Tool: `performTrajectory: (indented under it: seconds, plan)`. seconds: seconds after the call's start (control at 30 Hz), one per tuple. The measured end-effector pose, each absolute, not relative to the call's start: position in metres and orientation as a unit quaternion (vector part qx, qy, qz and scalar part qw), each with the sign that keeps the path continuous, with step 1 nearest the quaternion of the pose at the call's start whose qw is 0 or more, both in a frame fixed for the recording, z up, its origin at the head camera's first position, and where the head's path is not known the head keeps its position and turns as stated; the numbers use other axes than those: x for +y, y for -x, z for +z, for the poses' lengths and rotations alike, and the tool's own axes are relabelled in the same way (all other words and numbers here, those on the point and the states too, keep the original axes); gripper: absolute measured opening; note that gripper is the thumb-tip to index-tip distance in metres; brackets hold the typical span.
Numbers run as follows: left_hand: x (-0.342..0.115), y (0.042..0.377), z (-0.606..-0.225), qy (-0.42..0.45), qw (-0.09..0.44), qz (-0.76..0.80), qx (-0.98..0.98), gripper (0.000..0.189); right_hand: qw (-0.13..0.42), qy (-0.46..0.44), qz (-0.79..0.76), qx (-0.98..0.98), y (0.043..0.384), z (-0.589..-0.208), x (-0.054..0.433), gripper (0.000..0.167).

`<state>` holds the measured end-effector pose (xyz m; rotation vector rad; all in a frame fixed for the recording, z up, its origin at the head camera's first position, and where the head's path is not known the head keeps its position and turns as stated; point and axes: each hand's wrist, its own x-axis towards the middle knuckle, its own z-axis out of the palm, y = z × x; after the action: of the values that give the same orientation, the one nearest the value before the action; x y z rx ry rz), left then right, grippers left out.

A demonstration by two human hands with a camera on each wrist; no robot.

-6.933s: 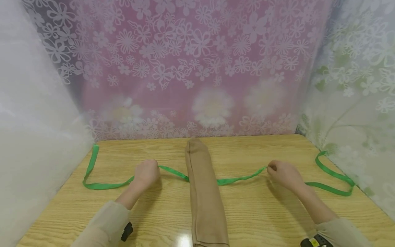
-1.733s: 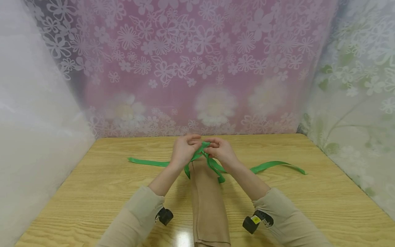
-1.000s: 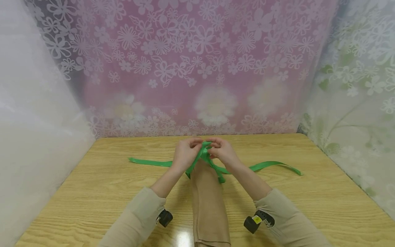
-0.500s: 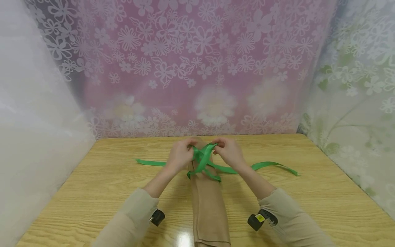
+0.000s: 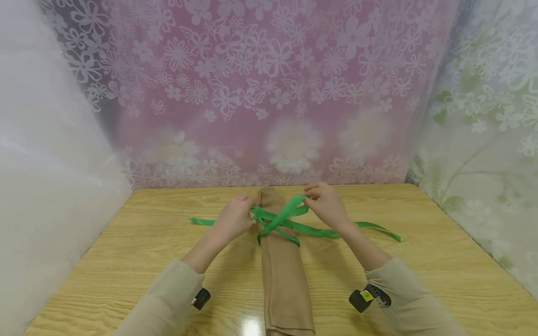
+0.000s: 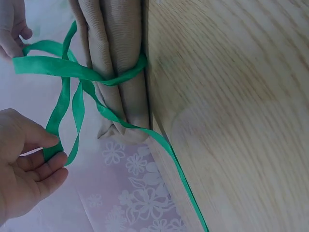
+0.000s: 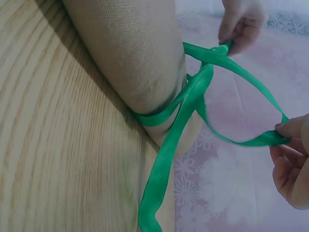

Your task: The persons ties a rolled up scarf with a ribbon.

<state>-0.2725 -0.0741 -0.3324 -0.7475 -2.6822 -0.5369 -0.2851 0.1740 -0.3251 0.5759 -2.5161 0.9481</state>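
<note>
A folded tan cloth (image 5: 287,284) lies lengthwise on the table, with a green ribbon (image 5: 277,219) passing around it near its far end. On the left, my left hand (image 5: 235,217) pinches a loop of the ribbon; in the left wrist view thumb and fingertips hold the ribbon (image 6: 59,113). My right hand (image 5: 329,207), right of the cloth, pinches a second loop between thumb and fingers, plain in the right wrist view, where the ribbon (image 7: 195,94) crosses itself above the cloth (image 7: 130,53). The crossing is loose, and the cloth's underside is hidden.
One ribbon tail reaches left over the wooden table (image 5: 126,280), another to the right. A pink flowered sheet (image 5: 269,93) hangs behind the table. Pale sheets stand at the left (image 5: 46,186) and right (image 5: 483,163) sides. Both wrists carry black cameras.
Earlier my hands held the ribbon stretched wide beside the cloth, then met above it. Over the last second they have drawn apart, spreading two ribbon loops left and right; the tails have pulled slightly inward.
</note>
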Motion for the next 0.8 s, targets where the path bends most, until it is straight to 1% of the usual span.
performTrajectory:
  seconds: [0.13, 0.23, 0.3, 0.43, 0.63, 0.8]
  plan:
    - [-0.080, 0.273, -0.336, 0.260, 0.152, -0.155, -0.941, 0.027, 0.151, -0.205, 0.348, -0.902, 0.285, -0.326, 0.185, 0.016]
    - [-0.084, 0.274, -0.338, 0.265, 0.161, -0.129, -0.942, 0.019, 0.135, -0.208, 0.326, -0.912, 0.283, -0.325, 0.192, 0.014]
    - [-0.087, 0.274, -0.338, 0.267, 0.169, -0.111, -0.942, 0.017, 0.135, -0.212, 0.305, -0.919, 0.282, -0.326, 0.196, 0.012]
    - [-0.090, 0.274, -0.339, 0.266, 0.174, -0.087, -0.944, 0.021, 0.137, -0.216, 0.280, -0.925, 0.279, -0.327, 0.204, 0.009]
    - [-0.094, 0.271, -0.338, 0.249, 0.144, -0.071, -0.955, 0.015, 0.135, -0.229, 0.221, -0.938, 0.276, -0.330, 0.215, 0.007]
    - [-0.097, 0.270, -0.338, 0.239, 0.121, -0.047, -0.962, 0.017, 0.150, -0.251, 0.154, -0.944, 0.273, -0.333, 0.221, 0.006]
